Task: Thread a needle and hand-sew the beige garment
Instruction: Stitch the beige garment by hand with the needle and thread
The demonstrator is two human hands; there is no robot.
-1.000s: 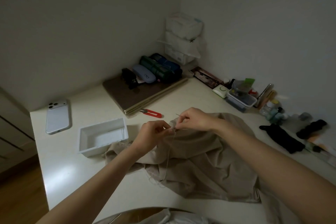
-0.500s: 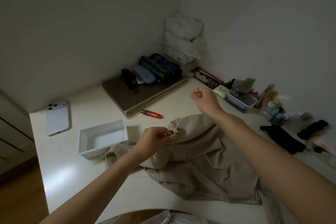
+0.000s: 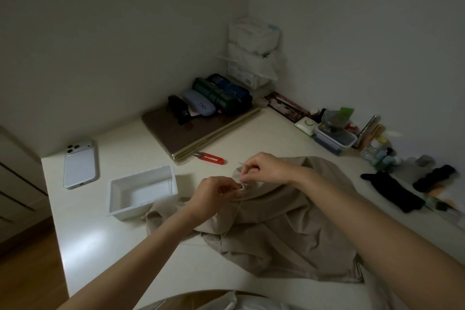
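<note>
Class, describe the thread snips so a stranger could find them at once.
On the white desk, find the brown board near the far corner. Just in front of its near edge, beyond the beige garment, lie the thread snips: the only red-handled tool there.

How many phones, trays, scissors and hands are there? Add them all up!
Phones: 1, white smartphone, camera side up
Trays: 1, white rectangular plastic tray
Scissors: 1, red-handled thread snips
Hands: 2, left hand pinching the beige fabric garment, right hand pinching the thin metal needle
Total: 5
</note>
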